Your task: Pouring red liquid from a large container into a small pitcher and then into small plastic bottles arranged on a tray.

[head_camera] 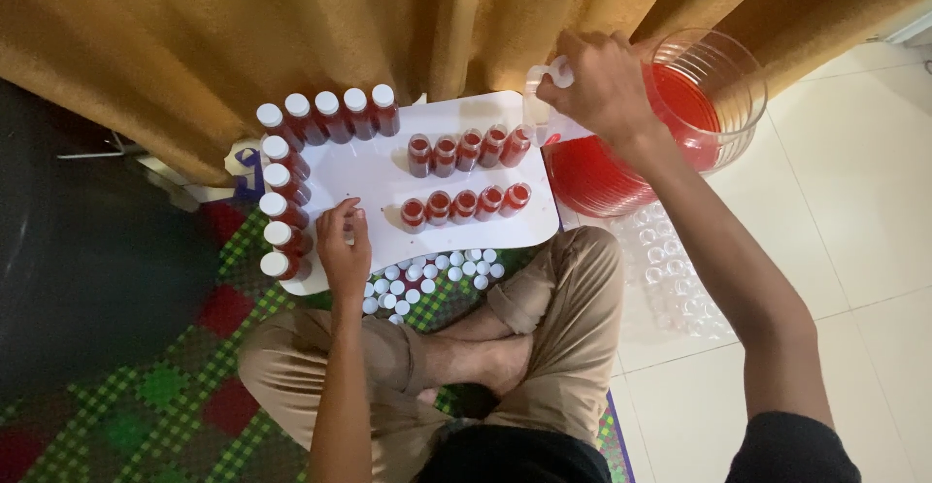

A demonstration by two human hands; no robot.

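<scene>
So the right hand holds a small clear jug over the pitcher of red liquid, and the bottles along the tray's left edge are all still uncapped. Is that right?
Not quite. In the head view the bottles along the left edge of the white tray all wear white caps; the uncapped bottles are the two rows in the tray's middle. The right hand does hold a small clear jug over the pitcher of red liquid.

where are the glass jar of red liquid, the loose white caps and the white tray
glass jar [723, 66], head view, clear upper wall
loose white caps [427, 274], head view, middle of the pile
white tray [364, 177], head view, bare surface
</scene>
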